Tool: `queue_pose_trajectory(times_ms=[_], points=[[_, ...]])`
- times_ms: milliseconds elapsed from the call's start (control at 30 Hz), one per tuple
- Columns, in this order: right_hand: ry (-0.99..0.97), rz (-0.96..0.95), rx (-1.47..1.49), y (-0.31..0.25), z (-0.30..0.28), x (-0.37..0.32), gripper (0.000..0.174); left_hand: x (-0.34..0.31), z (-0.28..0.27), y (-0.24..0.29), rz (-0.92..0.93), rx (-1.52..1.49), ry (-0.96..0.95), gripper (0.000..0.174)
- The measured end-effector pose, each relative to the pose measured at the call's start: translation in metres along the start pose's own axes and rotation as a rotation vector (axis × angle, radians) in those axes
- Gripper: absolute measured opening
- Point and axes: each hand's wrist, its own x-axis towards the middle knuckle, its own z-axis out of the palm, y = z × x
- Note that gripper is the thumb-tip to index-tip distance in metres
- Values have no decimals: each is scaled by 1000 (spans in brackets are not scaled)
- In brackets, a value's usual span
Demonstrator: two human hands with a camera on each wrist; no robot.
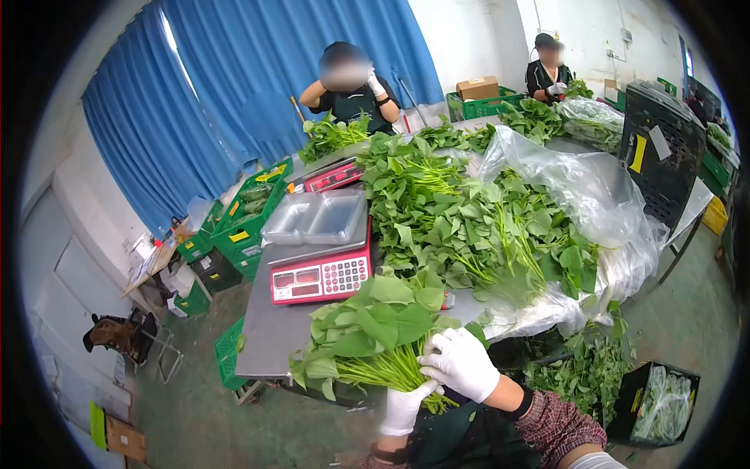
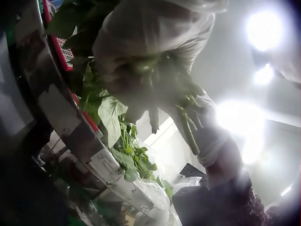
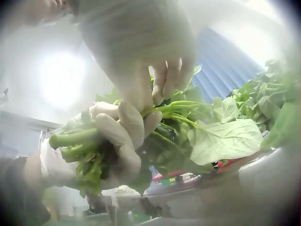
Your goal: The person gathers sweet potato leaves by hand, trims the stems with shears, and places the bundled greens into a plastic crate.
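A bunch of leafy greens (image 1: 375, 336), with broad leaves and long pale-green stems, is held above the table's near edge. My left hand (image 1: 402, 410), in a white glove, grips the bunch low round its stems; the cut stem ends (image 3: 77, 141) stick out of that fist in the right wrist view. My gloved right hand (image 1: 461, 363) is at the bunch's right side, its curled fingers pinching stems just above the left hand. In the left wrist view the left glove (image 2: 150, 33) covers much of the bunch.
Just beyond the bunch stands a red-and-white scale (image 1: 320, 277) with clear plastic trays (image 1: 316, 217) on it. A large heap of greens (image 1: 469, 211) lies beside plastic sheeting (image 1: 578, 187). Two people work across the table. A black crate (image 1: 656, 402) stands on the floor at right.
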Motion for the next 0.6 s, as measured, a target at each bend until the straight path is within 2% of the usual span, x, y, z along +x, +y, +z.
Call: queue_pose_trajectory(times_ms=[133, 167, 233, 267, 300, 367, 400, 433, 500, 567, 600], points=[[-99, -103, -240, -4, 5, -7, 21, -2, 10, 9, 44, 107, 50, 34], [-95, -86, -249, -3, 5, -8, 21, -1, 9, 10, 36, 109, 31, 34], [-69, -99, -81, 1, 7, -13, 14, -1, 1, 5, -8, 198, 8, 40], [-35, -139, 59, 5, 9, -18, 17, 6, -9, -11, 320, 493, 75, 25], [-22, -114, 47, 8, 1, -22, 17, 6, -8, -7, 380, 514, 107, 29], [-228, -42, 1222, 17, -31, -33, 22, 3, -6, 11, 126, 302, 197, 37], [-162, -36, 1500, 25, -51, -47, 34, 6, -9, 14, 188, 255, 242, 41], [24, -312, 1879, 20, -60, -47, 36, 9, -11, 17, 249, 205, 292, 45], [114, -397, 1763, 45, -77, -50, 38, 10, -8, 26, 304, 78, 294, 50], [388, 426, 971, 66, -86, -56, 32, 14, -16, 21, 340, 5, 187, 50], [449, 514, 706, 86, -82, -53, 28, 15, -22, 15, 299, -70, 171, 48]])
